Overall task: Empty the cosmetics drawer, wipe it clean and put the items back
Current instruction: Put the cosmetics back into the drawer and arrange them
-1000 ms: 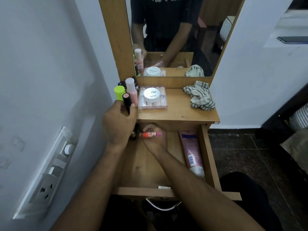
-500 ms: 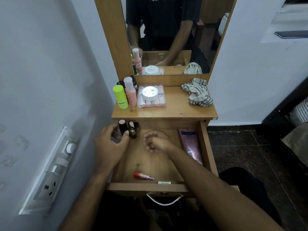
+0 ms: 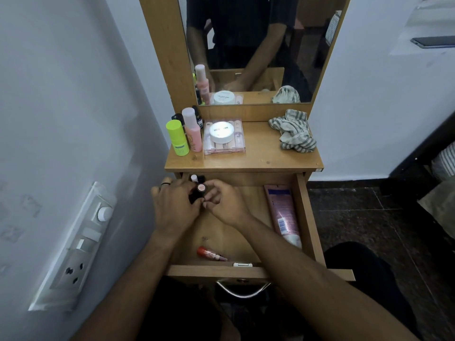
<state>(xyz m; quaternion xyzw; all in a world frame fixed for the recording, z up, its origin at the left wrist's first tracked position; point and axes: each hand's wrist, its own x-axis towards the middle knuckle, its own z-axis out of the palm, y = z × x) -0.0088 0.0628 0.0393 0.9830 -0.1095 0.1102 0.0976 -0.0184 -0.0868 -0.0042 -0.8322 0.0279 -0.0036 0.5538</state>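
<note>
The wooden drawer (image 3: 309,217) is pulled out under the dresser top. At its back left corner my left hand (image 3: 173,207) and my right hand (image 3: 225,203) both hold a black lipstick with a pink cap end (image 3: 200,189), standing upright. Two more small sticks (image 3: 197,178) stand behind it. An orange-red tube (image 3: 209,253) lies near the drawer's front. A pink tube (image 3: 283,212) lies along the right wall. On the top stand a lime green bottle (image 3: 177,137), a pink bottle (image 3: 192,130), a clear case with a white round jar (image 3: 223,136) and a striped cloth (image 3: 294,131).
A mirror (image 3: 258,45) rises behind the dresser top. A white wall with a switch and socket panel (image 3: 78,247) is close on the left. The drawer's metal handle (image 3: 242,290) is at the front. Dark floor tiles (image 3: 369,217) lie to the right.
My left hand has brought the black lipstick down from the top into the drawer's back left corner. My right hand dropped the orange-red tube, which now lies at the front, then joined the lipstick.
</note>
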